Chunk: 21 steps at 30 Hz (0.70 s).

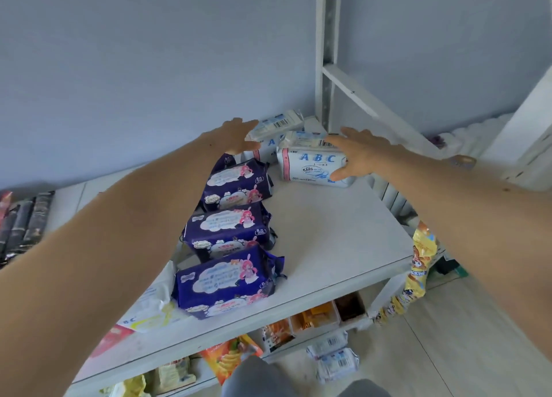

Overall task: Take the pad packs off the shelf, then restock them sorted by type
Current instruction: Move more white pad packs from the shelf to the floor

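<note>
Three purple packs [230, 238] in a row, left grip [236, 136] and right grip [358, 154] spread on white packs [310, 165]

Both forearms bare to the frame edge; no sleeves in view. Left hand [239, 136] and right hand [363, 154]: no rings, gloves or watch seen. Grey trousers [257, 378] at the knees, bottom edge.

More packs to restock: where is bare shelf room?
Bare shelf top lies right of the purple packs, in front of the white ABC packs. The back right corner is crowded, both hands there.
</note>
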Tool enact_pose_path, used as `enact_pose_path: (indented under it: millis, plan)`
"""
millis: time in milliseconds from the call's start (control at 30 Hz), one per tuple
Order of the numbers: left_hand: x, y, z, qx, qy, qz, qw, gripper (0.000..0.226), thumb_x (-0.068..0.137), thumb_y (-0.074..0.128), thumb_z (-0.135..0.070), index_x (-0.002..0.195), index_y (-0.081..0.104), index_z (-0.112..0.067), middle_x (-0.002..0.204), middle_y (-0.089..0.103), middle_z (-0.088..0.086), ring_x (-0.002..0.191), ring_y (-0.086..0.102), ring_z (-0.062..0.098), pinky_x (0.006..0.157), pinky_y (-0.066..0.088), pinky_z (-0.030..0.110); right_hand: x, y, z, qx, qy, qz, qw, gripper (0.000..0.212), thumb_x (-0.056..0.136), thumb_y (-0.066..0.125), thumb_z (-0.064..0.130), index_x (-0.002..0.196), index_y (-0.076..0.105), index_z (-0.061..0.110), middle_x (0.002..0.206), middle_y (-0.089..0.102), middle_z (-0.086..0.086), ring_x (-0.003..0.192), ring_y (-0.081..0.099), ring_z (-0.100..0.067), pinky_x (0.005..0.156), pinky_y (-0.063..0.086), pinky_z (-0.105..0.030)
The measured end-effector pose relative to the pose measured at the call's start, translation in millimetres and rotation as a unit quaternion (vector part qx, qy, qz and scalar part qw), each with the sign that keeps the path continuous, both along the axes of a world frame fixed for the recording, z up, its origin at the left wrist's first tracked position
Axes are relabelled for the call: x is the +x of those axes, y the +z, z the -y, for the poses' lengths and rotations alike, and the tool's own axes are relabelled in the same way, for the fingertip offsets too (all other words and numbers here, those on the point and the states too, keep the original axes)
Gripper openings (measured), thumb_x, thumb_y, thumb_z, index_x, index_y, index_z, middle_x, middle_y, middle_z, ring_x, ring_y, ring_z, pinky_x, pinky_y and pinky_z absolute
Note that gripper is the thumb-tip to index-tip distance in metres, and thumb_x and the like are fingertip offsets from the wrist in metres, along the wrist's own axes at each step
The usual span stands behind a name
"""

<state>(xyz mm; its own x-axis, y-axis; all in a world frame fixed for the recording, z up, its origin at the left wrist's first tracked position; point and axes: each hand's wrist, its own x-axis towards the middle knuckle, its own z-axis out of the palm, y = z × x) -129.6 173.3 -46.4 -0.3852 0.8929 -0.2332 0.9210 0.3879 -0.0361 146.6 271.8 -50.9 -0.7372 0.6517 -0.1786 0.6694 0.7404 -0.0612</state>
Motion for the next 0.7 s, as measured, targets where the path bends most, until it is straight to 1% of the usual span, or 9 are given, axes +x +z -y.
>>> enact_pose_path:
  millis: [100,167,300,367,400,467,567,633,700]
  plan:
    - [-3.8,-6.5,-8.3,-0.005,0.002,-0.029,1.0,0.075,0.092,0.044,-0.054,0.151,0.005,-0.029,0.157,0.015,0.012,0.144,0.014,0.032,0.115,0.014,0.055,-1.9,-9.7,1.5,0.015,0.001,-0.021,1.0,0.087,0.075,0.075,0.045,0.145,0.026,0.034,0.141,0.033,-0.005,0.118,0.042,-0.031,0.089,0.042,-0.041]
    - [-6.8,-10.1,-13.5,-0.008,-0.007,-0.021,1.0,0.075,0.091,0.045,-0.054,0.151,0.006,-0.03,0.155,0.018,0.012,0.143,0.019,0.032,0.114,0.016,0.056,-2.6,-10.3,2.5,0.027,0.003,-0.038,0.999,0.08,0.077,0.075,0.038,0.143,0.03,0.032,0.136,0.036,-0.007,0.115,0.044,-0.03,0.085,0.044,-0.041]
    - [-12.5,-13.9,-22.4,-0.007,-0.025,-0.016,1.0,0.069,0.089,0.048,-0.057,0.146,0.022,-0.029,0.136,0.045,0.014,0.124,0.042,0.036,0.106,0.033,0.053,3.0,-7.7,2.1,-0.01,0.007,-0.067,0.998,0.067,0.077,0.077,0.024,0.134,0.041,0.026,0.13,0.037,-0.009,0.107,0.048,-0.029,0.085,0.047,-0.04]
    - [-9.9,-12.7,-25.5,-0.011,-0.035,-0.021,0.999,0.066,0.09,0.048,-0.055,0.145,0.025,-0.026,0.133,0.05,0.013,0.121,0.044,0.036,0.108,0.029,0.047,6.8,-8.4,2.2,-0.014,-0.003,-0.074,0.997,0.063,0.076,0.078,0.025,0.129,0.045,0.024,0.133,0.034,-0.012,0.115,0.042,-0.031,0.091,0.042,-0.04]
    - [-7.5,-11.8,-26.2,-0.013,-0.034,-0.02,0.999,0.065,0.091,0.048,-0.053,0.145,0.025,-0.024,0.135,0.049,0.013,0.123,0.042,0.036,0.108,0.026,0.045,7.8,-8.8,3.8,-0.014,-0.012,-0.078,0.997,0.062,0.075,0.079,0.028,0.127,0.045,0.024,0.135,0.032,-0.013,0.119,0.039,-0.033,0.094,0.039,-0.041]
    - [-5.6,-11.5,-26.4,-0.01,-0.015,-0.005,1.0,0.071,0.089,0.051,-0.054,0.147,0.023,-0.024,0.14,0.042,0.014,0.129,0.036,0.038,0.105,0.028,0.049,7.6,-10.9,8.1,-0.003,-0.024,-0.078,0.997,0.065,0.073,0.079,0.036,0.126,0.043,0.023,0.132,0.037,-0.015,0.118,0.038,-0.033,0.092,0.036,-0.041]
    - [-6.0,-13.6,-26.9,0.017,-0.009,0.031,0.999,0.076,0.083,0.057,-0.057,0.144,0.029,-0.022,0.134,0.045,0.018,0.115,0.049,0.038,0.096,0.044,0.05,6.2,-16.2,13.2,0.01,-0.034,-0.084,0.996,0.066,0.073,0.08,0.037,0.122,0.039,0.022,0.118,0.046,-0.012,0.107,0.045,-0.029,0.083,0.036,-0.038]
    - [-3.1,-13.4,-26.6,0.027,-0.008,0.043,0.999,0.071,0.083,0.058,-0.055,0.14,0.035,-0.02,0.126,0.049,0.018,0.104,0.054,0.036,0.092,0.048,0.048,7.2,-16.7,14.6,-0.008,-0.044,-0.097,0.994,0.066,0.072,0.081,0.033,0.119,0.037,0.022,0.113,0.044,-0.01,0.101,0.05,-0.027,0.078,0.042,-0.037]
    - [-0.9,-9.1,-26.2,0.037,-0.02,0.037,0.998,0.057,0.087,0.057,-0.051,0.131,0.043,-0.018,0.116,0.055,0.016,0.103,0.054,0.036,0.093,0.045,0.047,9.8,-13.4,15.4,-0.022,-0.046,-0.091,0.995,0.072,0.07,0.082,0.032,0.121,0.033,0.02,0.111,0.043,-0.01,0.098,0.055,-0.027,0.078,0.051,-0.041]
